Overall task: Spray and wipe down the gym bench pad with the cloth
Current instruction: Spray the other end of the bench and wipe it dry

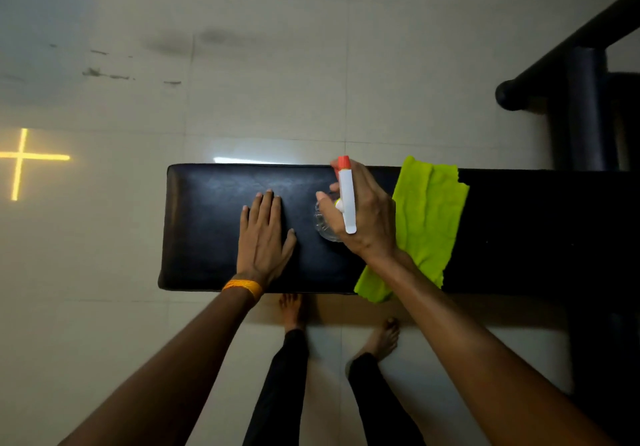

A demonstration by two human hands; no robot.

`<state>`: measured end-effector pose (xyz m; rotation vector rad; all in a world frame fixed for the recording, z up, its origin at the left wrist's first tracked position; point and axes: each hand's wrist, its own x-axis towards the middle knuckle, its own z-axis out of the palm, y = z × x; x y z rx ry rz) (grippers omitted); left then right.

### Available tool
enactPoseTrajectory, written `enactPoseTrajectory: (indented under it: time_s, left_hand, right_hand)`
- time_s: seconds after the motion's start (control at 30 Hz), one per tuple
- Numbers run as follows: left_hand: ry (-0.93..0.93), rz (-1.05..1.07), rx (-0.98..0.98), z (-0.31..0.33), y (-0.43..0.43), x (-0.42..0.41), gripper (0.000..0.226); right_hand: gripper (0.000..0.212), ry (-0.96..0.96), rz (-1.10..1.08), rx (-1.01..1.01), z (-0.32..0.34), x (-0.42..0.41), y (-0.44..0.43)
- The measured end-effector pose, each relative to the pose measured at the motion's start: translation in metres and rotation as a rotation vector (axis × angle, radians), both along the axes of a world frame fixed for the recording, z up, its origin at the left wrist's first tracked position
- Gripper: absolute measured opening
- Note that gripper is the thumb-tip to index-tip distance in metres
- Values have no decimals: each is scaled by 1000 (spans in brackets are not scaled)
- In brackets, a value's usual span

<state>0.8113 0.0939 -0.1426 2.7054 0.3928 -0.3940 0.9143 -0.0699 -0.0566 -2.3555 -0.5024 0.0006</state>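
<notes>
Left hand (264, 234) flat on the black bench (207, 224), fingers (266, 206) straight and together, gripping nothing. Right hand (363, 213) wrapped around a spray bottle (346, 200) held above the pad, nozzle pointing away. Green cloth (426, 224) spread across the bench just right of that hand.

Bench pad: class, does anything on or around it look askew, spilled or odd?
Only the cloth: it lies rumpled and skewed across the pad, one corner hanging over the near edge. No spill shows.
</notes>
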Motion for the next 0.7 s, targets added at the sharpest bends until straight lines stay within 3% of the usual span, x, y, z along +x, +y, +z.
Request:
enactPoseTrajectory:
  time_s: [0.13, 0.23, 0.3, 0.37, 0.47, 0.63, 0.7]
  left_hand:
    - [-85, 59, -7, -1, -15, -14, 60]
    - [-170, 85, 21, 7, -34, -28, 30]
    - [-204, 49, -27, 12, -50, -38, 21]
    - [-214, -41, -111, 12, -70, -44, 21]
    - [-195, -207, -191, 7, -102, -41, 25]
    - [-42, -43, -334, 4, -144, -8, 59]
    - [-17, -52, -312, 4, -156, 7, 51]
  right_hand:
    - [88, 59, 159, -25, -7, 2, -39]
    - [65, 85, 134, -73, -16, 5, -83]
    - [51, 93, 82, -173, -28, 16, -110]
    - [54, 116, 123, -346, -42, 30, -130]
    - [59, 153, 379, -617, -53, 44, -140]
    - [30, 64, 423, -709, -53, 55, -143]
    - [17, 49, 385, -692, -46, 57, -156]
